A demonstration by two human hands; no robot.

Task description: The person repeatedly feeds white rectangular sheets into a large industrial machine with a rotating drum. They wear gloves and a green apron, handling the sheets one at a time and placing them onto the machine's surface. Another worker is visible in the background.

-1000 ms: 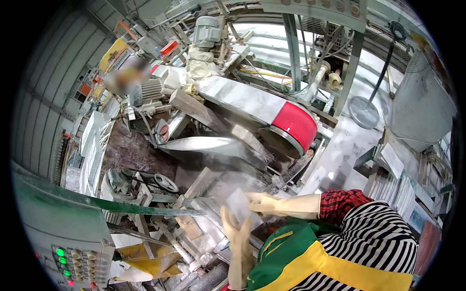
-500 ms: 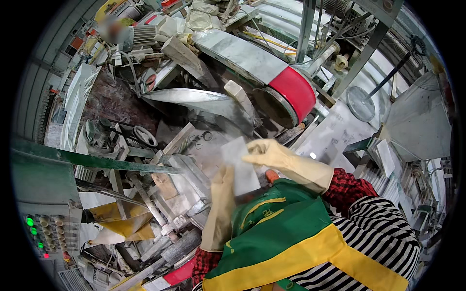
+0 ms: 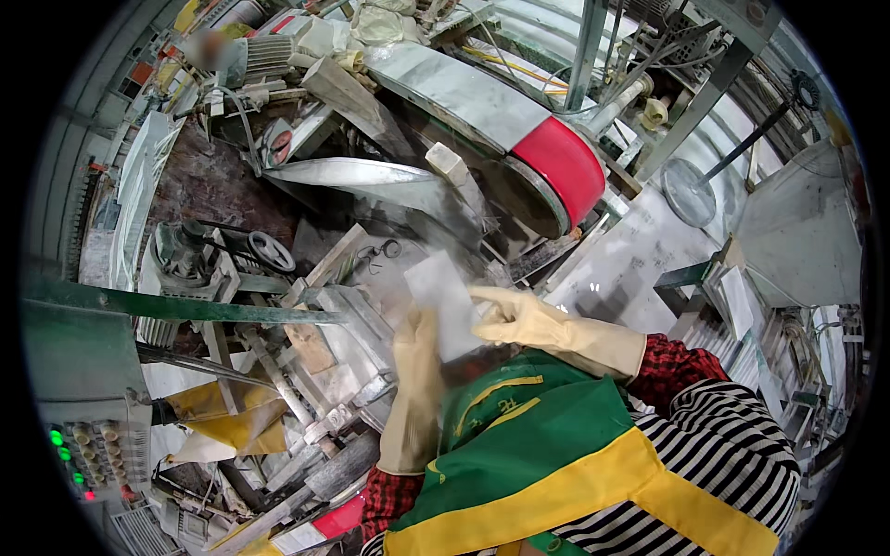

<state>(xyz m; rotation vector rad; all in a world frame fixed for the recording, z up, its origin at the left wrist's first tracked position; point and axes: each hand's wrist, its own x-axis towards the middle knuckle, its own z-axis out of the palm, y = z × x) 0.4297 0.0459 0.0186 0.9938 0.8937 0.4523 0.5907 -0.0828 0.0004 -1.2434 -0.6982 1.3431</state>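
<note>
A thin white rectangular tile (image 3: 447, 306), slightly blurred, is held upright and tilted in front of my apron. My left hand (image 3: 417, 338), in a cream rubber glove, grips its left edge, though motion smears the fingertips. At the opposite edge, my right hand (image 3: 519, 318) in a matching glove has curved fingers with a gap between them. Its fingertips are at or against the tile's edge, and no firm grip shows.
Beyond my hands stands a belt machine with a red-ended cover (image 3: 561, 171). A handwheel (image 3: 271, 251) and a green bar (image 3: 185, 306) lie left, above a control panel (image 3: 88, 454) with lit buttons. Stacked white slabs (image 3: 732, 310) stand at right; scissors-like black handles (image 3: 385, 250) lie ahead.
The tile has shifted a little left and up and changed its tilt. My right hand's fingers have parted more at its edge, while my left hand has stayed at the left edge.
</note>
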